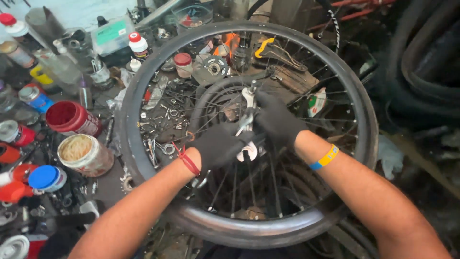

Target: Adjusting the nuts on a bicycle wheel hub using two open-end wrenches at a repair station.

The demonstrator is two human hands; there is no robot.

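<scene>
Bicycle wheel (143, 86), tyre fitted, is laid flat at frame centre over a cluttered tabletop (108, 184). Its hub (249, 120) is gripped at mid-frame by both black-gloved hands: left hand (218, 144) closed around the lower part, right hand (277, 120) closed on the upper. Open tubs (72, 116) and capped jars (45, 177) are seen at left.

Single head-worn view, steeply downward and close over the cluttered workbench (103, 180)
</scene>
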